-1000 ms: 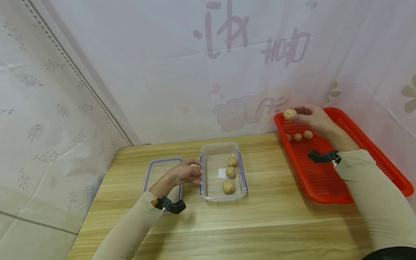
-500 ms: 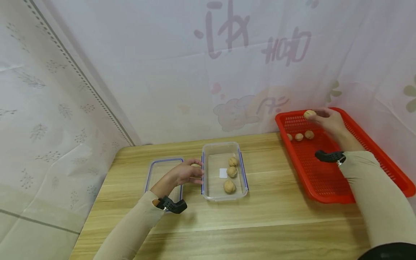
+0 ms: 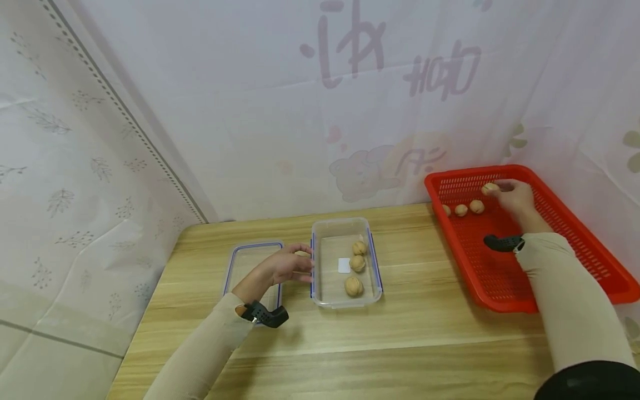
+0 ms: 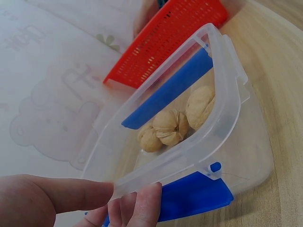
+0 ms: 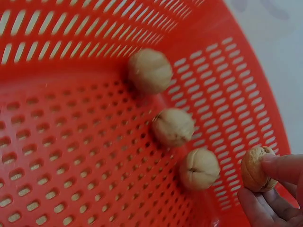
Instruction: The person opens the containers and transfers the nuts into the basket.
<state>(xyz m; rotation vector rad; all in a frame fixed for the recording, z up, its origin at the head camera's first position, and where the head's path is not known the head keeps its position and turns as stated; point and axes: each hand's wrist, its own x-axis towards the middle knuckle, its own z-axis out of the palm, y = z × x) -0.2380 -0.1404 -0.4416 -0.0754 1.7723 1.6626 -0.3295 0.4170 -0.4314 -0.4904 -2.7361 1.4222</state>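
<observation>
My right hand (image 3: 520, 202) pinches a walnut (image 5: 256, 168) between thumb and fingers, inside the back of the red basket (image 3: 462, 272). Three other walnuts lie in a row at the basket's far left end, the nearest to my hand being this walnut (image 5: 199, 169). My left hand (image 3: 288, 265) rests its fingertips (image 4: 150, 198) against the blue side latch (image 4: 191, 196) of a clear plastic container (image 3: 327, 233). Inside that container, along its right side, sit three walnuts, one of them the front walnut (image 3: 354, 286).
A clear lid with a blue seal (image 3: 245, 251) lies left of the container, partly under my left forearm. A wooden table (image 3: 400, 333) bears everything. Printed cloth (image 3: 270, 139) hangs behind and at the sides.
My right hand has carried the walnut to the right, then lowered it somewhat into the red basket. My left hand stays at the container's side.
</observation>
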